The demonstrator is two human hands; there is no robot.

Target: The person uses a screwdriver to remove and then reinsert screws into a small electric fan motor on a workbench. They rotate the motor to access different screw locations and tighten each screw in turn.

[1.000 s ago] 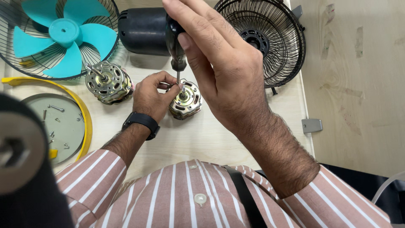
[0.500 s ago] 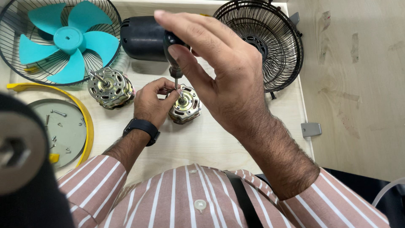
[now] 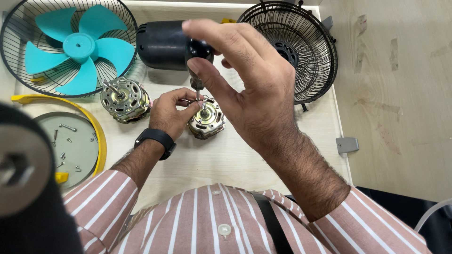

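Black screwdriver (image 3: 197, 61) upright, tip on motor (image 3: 207, 120)

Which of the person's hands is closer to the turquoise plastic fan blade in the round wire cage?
Left. The left hand rests at the brass-coloured motor, right of and below the turquoise fan blade. The right hand, gripping a black-handled screwdriver, is farther right.

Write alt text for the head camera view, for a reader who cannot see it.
Seen from above, a person's right hand holds a black-handled screwdriver upright over a small fan motor, which the left hand steadies on a light wooden table. A second motor, a teal fan blade in a wire guard, a black housing and another guard lie around them.
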